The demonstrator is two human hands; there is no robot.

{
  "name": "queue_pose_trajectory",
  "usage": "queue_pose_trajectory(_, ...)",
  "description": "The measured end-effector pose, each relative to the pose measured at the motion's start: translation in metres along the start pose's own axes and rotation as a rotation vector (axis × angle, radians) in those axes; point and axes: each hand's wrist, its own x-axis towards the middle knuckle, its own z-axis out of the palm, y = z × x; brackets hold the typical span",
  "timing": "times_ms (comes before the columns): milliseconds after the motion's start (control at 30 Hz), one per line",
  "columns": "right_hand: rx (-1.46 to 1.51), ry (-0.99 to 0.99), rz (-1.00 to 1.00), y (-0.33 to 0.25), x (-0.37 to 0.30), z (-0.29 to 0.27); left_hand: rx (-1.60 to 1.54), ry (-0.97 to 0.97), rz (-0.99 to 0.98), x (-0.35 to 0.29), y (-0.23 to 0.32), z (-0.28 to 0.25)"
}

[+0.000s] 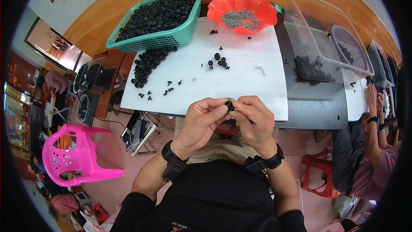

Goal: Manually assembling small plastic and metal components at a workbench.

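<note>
Their left hand (205, 118) and right hand (255, 119) both got fingers pinching a little black part (229, 106) by the table's (317, 107) near edge, green basket (175, 38) near the far one.

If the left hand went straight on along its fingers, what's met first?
Beyond the small black part the left hand holds, probably the right hand; depth is unclear.

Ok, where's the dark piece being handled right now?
Near the middle of the head view, the dark piece is pinched between the left hand and right hand, by the near edge of the white sheet.
</note>
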Motion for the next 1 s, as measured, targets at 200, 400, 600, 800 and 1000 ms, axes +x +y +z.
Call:
queue_pose_trajectory(200, 0.057, 0.003, 0.065, -0.001, 0.0, -0.001, -0.032, 0.021, -0.032, -0.001, 0.0, 0.003)
queue_pose_trajectory(400, 0.04, -0.007, 0.042, -0.002, 0.003, -0.004, -0.06, 0.015, -0.043, -0.001, 0.001, 0.005)
queue_pose_trajectory(600, -0.025, -0.014, -0.004, -0.004, 0.005, -0.005, -0.037, 0.051, -0.044, -0.001, 0.0, 0.008)
queue_pose_trajectory(800, -0.093, -0.03, -0.063, -0.004, 0.006, -0.009, 0.032, 0.047, -0.016, -0.001, -0.002, 0.008)
queue_pose_trajectory(1000, -0.096, -0.043, -0.053, -0.005, 0.008, -0.013, 0.138, 0.052, -0.019, -0.002, -0.002, 0.009)
